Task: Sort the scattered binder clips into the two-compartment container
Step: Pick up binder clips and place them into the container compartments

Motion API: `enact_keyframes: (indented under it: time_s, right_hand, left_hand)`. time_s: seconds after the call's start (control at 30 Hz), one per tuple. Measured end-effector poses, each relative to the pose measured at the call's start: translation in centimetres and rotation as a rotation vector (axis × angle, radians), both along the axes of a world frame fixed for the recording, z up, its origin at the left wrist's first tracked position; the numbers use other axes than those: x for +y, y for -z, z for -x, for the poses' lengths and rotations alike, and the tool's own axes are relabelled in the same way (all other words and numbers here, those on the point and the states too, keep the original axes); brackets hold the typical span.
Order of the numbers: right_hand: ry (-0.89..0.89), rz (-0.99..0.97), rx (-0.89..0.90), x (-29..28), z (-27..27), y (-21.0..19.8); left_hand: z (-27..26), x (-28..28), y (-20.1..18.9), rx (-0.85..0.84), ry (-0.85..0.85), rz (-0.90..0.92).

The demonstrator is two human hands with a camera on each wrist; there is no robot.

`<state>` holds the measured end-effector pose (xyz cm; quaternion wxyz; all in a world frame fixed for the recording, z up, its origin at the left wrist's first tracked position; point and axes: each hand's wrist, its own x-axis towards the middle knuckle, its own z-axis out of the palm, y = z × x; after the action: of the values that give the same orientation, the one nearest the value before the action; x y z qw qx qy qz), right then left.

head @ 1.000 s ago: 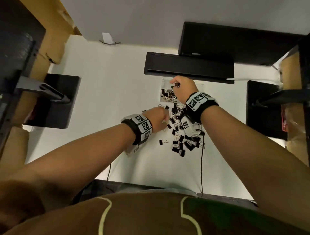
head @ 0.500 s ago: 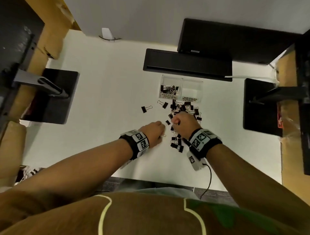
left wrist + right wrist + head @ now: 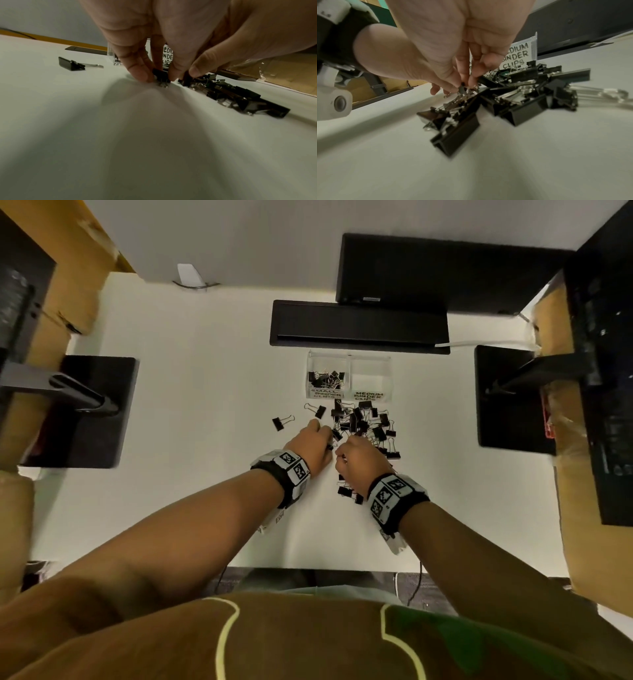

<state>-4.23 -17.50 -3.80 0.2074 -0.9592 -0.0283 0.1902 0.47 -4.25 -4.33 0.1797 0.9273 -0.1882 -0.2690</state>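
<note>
1. Head view: both my hands are down on the white counter (image 3: 178,440) at the near edge of the clip pile (image 3: 368,422). My left hand (image 3: 310,445) sits at the pile's left side with its fingers curled down; my right hand (image 3: 363,462) is just beside it, knuckles up, fingers tucked under. The clear container (image 3: 349,378) stands beyond the pile, in front of a black bar (image 3: 359,325). Its left compartment, labelled for small clips, holds a handful of them; the right one, labelled medium, looks bare. Two stray clips (image 3: 282,422) lie left of the pile.

2. Left wrist view: my left hand (image 3: 171,40) comes down from above, and its fingertips (image 3: 140,73) pinch a small clip (image 3: 161,76) that rests on the counter. One loose clip (image 3: 72,64) lies well off to the left. Part of the container's medium label shows behind my fingers.

3. Right wrist view: my right hand (image 3: 453,47) has thumb and fingers closed together on a small clip (image 3: 462,88) at the far edge of the pile, just above the counter. Bigger clips (image 3: 518,94) lie heaped in front of the container (image 3: 520,54). My left wrist's band and camera show at the left edge.
</note>
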Motion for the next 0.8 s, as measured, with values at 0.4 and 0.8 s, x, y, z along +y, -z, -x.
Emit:
enact_keyframes:
  time_s: [0.4, 0.8]
  right_hand:
    - [0.706, -0.716, 0.031, -2.3, -5.3, -3.5]
    - [0.413, -0.369, -0.155, -1.5, -11.6, -4.4]
  left_hand:
    - [0.0, 0.7, 0.1, -0.068, 0.055, 0.008]
    - [-2.3, 1.1, -2.6, -0.066, -0.119, 0.158]
